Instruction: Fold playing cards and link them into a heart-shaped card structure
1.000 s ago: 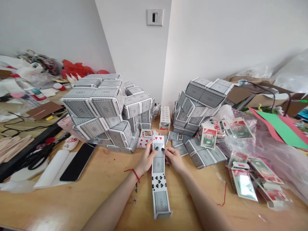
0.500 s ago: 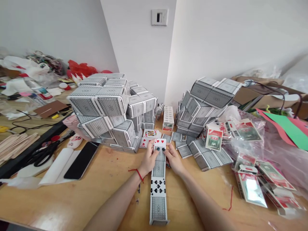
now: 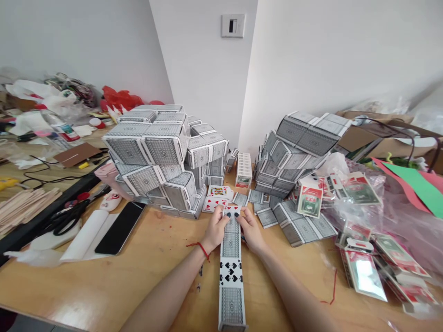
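A long strip of joined playing cards [image 3: 231,249] runs from between my hands toward the near table edge. Most of its panels show grey patterned backs, and one shows black spades. My left hand [image 3: 217,230] grips the left side of its far end, thumb on top. On the right side, my right hand [image 3: 250,230] holds the same end, its thumb also pressed on top. Under both thumbs the end panel shows red hearts. Just beyond my left hand lie face-up playing cards [image 3: 215,204]. Loose face-down cards [image 3: 266,216] are beyond my right hand.
Stacked card blocks stand at left [image 3: 148,152] and right [image 3: 294,157], with a white box [image 3: 243,170] between them. A phone [image 3: 120,228] and black scissors [image 3: 71,216] lie at left. Card boxes [image 3: 363,272] and plastic wrap crowd the right. A wall [image 3: 204,60] rises behind.
The far end panel with red hearts stood up beyond my thumbs; now it is folded lower and less of it shows. Both hands keep their hold. The view has shifted slightly.
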A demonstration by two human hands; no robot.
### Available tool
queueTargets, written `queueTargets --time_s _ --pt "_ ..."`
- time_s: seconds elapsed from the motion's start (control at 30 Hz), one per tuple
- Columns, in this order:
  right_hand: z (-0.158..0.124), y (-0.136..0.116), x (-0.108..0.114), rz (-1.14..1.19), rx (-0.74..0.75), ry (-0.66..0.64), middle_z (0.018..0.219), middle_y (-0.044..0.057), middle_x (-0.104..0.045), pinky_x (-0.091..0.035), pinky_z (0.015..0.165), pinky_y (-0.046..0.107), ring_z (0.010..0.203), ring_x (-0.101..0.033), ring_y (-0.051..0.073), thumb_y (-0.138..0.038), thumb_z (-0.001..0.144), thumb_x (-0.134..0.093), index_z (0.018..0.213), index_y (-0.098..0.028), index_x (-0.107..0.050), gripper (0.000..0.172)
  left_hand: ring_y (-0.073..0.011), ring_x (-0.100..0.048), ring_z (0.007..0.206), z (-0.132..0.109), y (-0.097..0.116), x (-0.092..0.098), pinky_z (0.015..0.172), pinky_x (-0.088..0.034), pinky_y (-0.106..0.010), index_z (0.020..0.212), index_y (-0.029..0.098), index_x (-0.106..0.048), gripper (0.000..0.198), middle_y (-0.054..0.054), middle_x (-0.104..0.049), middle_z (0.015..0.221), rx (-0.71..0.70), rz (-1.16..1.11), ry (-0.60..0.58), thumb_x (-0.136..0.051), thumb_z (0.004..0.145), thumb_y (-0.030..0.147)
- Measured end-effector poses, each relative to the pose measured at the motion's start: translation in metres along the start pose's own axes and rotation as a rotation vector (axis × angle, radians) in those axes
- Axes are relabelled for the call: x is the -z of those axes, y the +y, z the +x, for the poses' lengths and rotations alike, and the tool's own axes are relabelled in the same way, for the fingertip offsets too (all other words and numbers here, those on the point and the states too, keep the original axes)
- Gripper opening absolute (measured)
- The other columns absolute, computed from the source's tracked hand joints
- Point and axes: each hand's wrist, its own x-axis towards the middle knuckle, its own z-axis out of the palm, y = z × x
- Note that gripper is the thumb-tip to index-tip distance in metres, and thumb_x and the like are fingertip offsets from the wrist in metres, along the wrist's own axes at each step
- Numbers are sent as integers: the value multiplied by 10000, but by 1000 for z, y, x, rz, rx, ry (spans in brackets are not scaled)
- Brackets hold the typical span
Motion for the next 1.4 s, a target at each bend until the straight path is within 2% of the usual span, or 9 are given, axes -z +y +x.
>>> queueTargets --time_s 0.2,0.37,0.53,0.67,0.73,0.83,1.07,1.27,1.4 --pt "-1 -2 5 7 -10 26 553 -79 -470 -288 381 168 413 -390 74 -398 692 -568 852 -237 -443 259 -103 -417 617 -2 5 -3 567 -346 -213 852 183 -453 90 22 -461 712 -40 104 34 -445 763 191" --pt "-2 -1 9 44 12 93 563 -71 -487 -331 434 191 455 -427 94 -347 697 -562 855 -236 -460 218 -114 -447 653 -6 11 -8 609 -372 -230 899 189 -456 159 9 -503 776 3 40 -74 -414 748 160" --pt "-4 -2 5 57 15 84 613 -50 -499 -360 477 211 508 -458 113 -339 705 -549 821 -231 -473 175 -118 -450 646 -5 11 -9 588 -369 -230 828 180 -453 91 6 -500 737 -3 35 27 -396 758 190" --pt "-6 -5 5 79 -3 67 612 -38 -493 -372 484 211 529 -479 119 -314 701 -518 762 -220 -479 119 -120 -449 646 -5 13 -3 592 -371 -232 816 180 -477 87 3 -502 731 -18 165 -26 -404 777 207" --pt "-6 -8 7 114 -23 48 608 -25 -505 -383 476 221 531 -497 132 -322 685 -492 768 -214 -482 136 -127 -460 668 -6 15 0 607 -376 -235 826 181 -489 96 -2 -509 742 -38 232 -59 -406 786 208" --pt "-3 -12 9 152 -148 -25 571 -12 -523 -343 392 216 443 -471 128 -405 703 -440 820 -203 -498 240 -131 -470 691 -7 18 3 634 -381 -240 813 181 -492 97 -6 -516 760 -91 292 -70 -400 792 201" --pt "1 -14 15 -6 -305 -155 445 -42 -493 -123 271 179 267 -293 40 -487 745 -477 673 -155 -533 345 -129 -480 698 -11 18 7 662 -376 -239 759 178 -486 124 -2 -512 731 -179 378 -117 -369 801 180" --pt "1 -11 26 -128 -224 -281 384 -87 -414 -128 271 157 253 -296 21 -503 694 -560 616 -152 -498 365 -132 -473 681 -10 17 9 645 -373 -237 718 173 -495 144 -5 -517 705 -181 406 -140 -364 776 167" --pt "1 -5 27 -191 -190 -281 349 -71 -466 -170 255 153 241 -372 56 -540 707 -523 676 -159 -495 383 -146 -482 702 -8 22 11 647 -377 -249 744 163 -529 196 -22 -537 728 -135 327 -193 -334 754 161"
